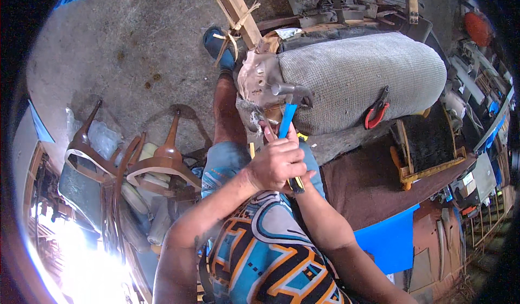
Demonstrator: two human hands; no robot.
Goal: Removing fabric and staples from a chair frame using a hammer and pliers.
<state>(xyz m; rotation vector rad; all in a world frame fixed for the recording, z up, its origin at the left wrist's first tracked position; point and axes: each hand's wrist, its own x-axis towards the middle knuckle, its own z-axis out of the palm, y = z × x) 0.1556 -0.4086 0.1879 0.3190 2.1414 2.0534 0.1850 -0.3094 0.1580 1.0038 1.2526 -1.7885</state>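
The left hand (pixel 276 160) wraps fully closed around the blue handle of the claw hammer (pixel 288 109) at centre frame; the steel head rests against the end of the upholstered cushion (pixel 357 79), upper centre. The right hand (pixel 295 184) sits beneath the left, fingers hidden, so its grip cannot be told. Grey woven fabric already covers the cushion body; the crumpled end fabric (pixel 257 79) looks unfinished. Red pliers (pixel 376 112) lie on the cushion.
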